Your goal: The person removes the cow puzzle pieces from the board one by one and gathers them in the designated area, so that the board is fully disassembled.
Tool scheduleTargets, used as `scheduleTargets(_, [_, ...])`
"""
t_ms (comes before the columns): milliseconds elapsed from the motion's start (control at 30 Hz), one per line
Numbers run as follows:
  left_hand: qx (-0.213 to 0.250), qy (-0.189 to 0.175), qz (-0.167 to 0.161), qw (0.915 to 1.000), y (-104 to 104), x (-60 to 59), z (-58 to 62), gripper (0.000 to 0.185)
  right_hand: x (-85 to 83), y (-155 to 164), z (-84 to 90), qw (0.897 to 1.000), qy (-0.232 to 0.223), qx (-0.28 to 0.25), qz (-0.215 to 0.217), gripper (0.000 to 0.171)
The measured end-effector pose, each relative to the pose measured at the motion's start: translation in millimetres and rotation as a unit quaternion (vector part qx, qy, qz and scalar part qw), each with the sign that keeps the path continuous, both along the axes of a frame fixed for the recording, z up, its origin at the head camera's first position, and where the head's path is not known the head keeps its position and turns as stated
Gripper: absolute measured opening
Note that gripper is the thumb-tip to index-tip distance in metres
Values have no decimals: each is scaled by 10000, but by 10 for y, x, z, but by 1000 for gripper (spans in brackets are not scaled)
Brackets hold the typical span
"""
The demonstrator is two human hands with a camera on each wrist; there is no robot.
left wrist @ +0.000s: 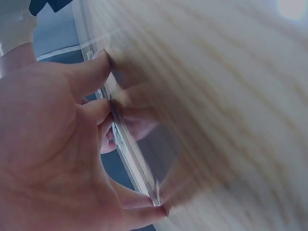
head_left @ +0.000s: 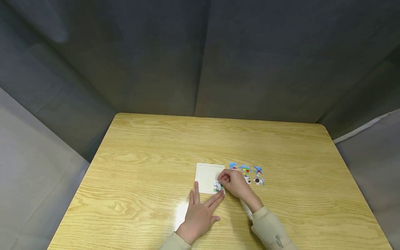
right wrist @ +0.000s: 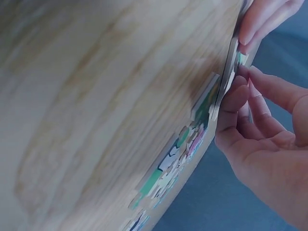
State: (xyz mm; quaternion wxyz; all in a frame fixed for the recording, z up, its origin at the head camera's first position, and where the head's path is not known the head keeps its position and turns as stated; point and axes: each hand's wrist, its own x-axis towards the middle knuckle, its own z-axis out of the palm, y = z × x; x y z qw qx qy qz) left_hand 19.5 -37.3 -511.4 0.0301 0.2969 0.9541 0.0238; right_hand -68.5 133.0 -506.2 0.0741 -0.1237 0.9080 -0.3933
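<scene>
A square, pale puzzle tray (head_left: pixel 206 175) lies flat on the table. In its lower right corner sits a jigsaw piece (head_left: pixel 217 187) with white, grey and green on it. My right hand (head_left: pixel 235 183) pinches at this piece between thumb and curled fingers, partly covering it. My left hand (head_left: pixel 199 216) has its fingers spread and fairly straight, the tips resting along the tray's near edge. The left wrist view shows the left palm (left wrist: pixel 48 144) beside the tray's side. In the right wrist view, the left hand's fingertips (right wrist: pixel 248 36) are close to the right thumb and forefinger.
Several loose jigsaw pieces (head_left: pixel 259 181) lie right of the tray, some behind my right hand. They are blue, white, green and red. The wooden table (head_left: pixel 140 166) reaches back to grey curtains (head_left: pixel 156 69), which also stand at both sides.
</scene>
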Motion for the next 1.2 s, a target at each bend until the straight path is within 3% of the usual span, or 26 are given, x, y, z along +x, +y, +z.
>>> scheduleTargets(467, [28,-15,0,10000,-5,12,34,72,-11,3,38,9997,-221,-44,126,6])
scheduleTargets(767, [-117,-51,17,9999,-10,12,55,70,4,-16,32,9985,-271,-406,251,16])
scheduleTargets(1200, [-148,-38,21,9999,-5,7,24,71,-19,51,99,9971,-222,-692,216,15])
